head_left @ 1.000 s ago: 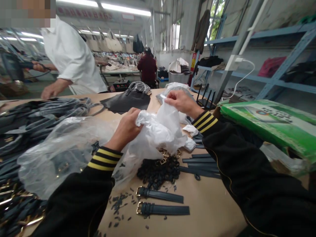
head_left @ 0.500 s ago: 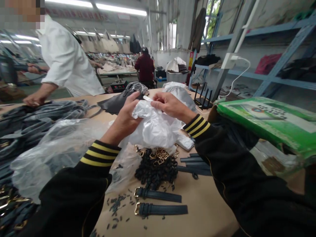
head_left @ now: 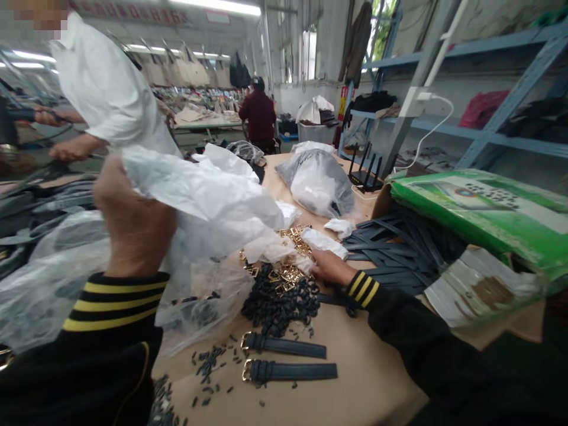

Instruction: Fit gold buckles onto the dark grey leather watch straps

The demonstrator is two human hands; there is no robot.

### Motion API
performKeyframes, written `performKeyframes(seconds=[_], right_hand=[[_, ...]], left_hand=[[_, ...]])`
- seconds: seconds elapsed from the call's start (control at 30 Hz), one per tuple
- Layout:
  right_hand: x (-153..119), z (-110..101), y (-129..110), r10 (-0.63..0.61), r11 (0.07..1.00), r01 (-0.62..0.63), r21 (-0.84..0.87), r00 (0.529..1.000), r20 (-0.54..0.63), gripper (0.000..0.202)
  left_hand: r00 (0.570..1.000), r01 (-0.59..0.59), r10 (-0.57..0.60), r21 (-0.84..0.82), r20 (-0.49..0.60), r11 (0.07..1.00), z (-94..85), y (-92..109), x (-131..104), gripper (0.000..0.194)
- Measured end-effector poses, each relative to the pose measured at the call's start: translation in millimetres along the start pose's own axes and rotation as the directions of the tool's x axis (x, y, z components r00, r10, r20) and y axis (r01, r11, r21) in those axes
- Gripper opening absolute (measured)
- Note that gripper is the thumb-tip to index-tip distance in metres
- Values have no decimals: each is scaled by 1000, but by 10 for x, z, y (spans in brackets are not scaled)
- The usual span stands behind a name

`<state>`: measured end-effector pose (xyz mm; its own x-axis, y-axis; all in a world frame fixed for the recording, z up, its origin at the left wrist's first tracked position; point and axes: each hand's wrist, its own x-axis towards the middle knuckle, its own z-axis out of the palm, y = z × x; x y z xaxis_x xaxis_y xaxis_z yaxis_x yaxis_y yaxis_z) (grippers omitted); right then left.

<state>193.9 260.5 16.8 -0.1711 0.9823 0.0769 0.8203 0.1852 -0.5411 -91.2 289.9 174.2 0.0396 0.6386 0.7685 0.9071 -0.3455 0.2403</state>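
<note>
"Over the brown worktop (head_left: 364, 367), how is the crumpled white plastic bag (head_left: 213, 192) held?"

"It is clenched in the left grip (head_left: 133, 219); the right grip's (head_left: 331, 268) hold cannot be told. Light, limp, probably slippery: best taken by bunched folds."

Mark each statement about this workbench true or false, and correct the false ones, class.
1. The left hand holds crumpled white translucent plastic. True.
2. The nearer dark flat strap has its gold metal buckle at the right end. False: the buckle is at the left end.
3. The right hand is down beside the small gold rectangular frames. True.
4. The green printed cardboard box is left of the left hand. False: the box is right of the right hand.
</note>
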Motion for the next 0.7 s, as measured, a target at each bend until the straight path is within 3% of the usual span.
performKeyframes(seconds=[0.07, 0.13, 0.2, 0.3, 0.4, 0.43, 0.47, 0.53, 0.6, 0.63, 0.7], right_hand=[[3, 16, 30, -7, 999, 9, 34, 999, -45, 5], [110, -114, 4, -30, 995, 38, 91, 996, -85, 9], [256, -300, -32, -77, 975, 92, 205, 994, -78, 14], [411, -545, -67, -129, 922, 148, 357, 989, -76, 14], [453, -749, -119, -129, 890, 189, 415, 977, -170, 16], [458, -814, -149, -131, 872, 215, 439, 968, -215, 16], [467, -874, -186, -136, 857, 244, 453, 957, -258, 16], [513, -947, -276, -160, 880, 268, 393, 945, -287, 17], [605, -908, -375, -179, 951, 217, 218, 967, -182, 20], [665, -833, -422, -162, 980, 170, 102, 984, -79, 18], [797, -586, -507, -126, 992, 125, 26, 991, 49, 10]], left_hand=[[1000, -4, 5, 87, -6, 996, 48, 4, -73, 30], [986, -106, 91, 99, 142, 989, 129, 21, -160, 41], [942, -190, 165, 59, 290, 980, 202, 25, -233, 56], [851, -246, 210, 12, 481, 969, 278, -18, -300, 49], [704, -266, 210, -22, 678, 964, 334, -99, -344, 34], [677, -263, 202, -24, 707, 965, 342, -124, -356, 33], [674, -257, 196, -22, 713, 966, 342, -144, -365, 33], [708, -246, 196, -23, 678, 969, 303, -164, -366, 32], [755, -239, 203, -26, 623, 971, 210, -162, -345, 27], [776, -238, 202, -19, 597, 971, 149, -155, -330, 25], [813, -230, 192, 2, 550, 973, 16, -141, -302, 20]])
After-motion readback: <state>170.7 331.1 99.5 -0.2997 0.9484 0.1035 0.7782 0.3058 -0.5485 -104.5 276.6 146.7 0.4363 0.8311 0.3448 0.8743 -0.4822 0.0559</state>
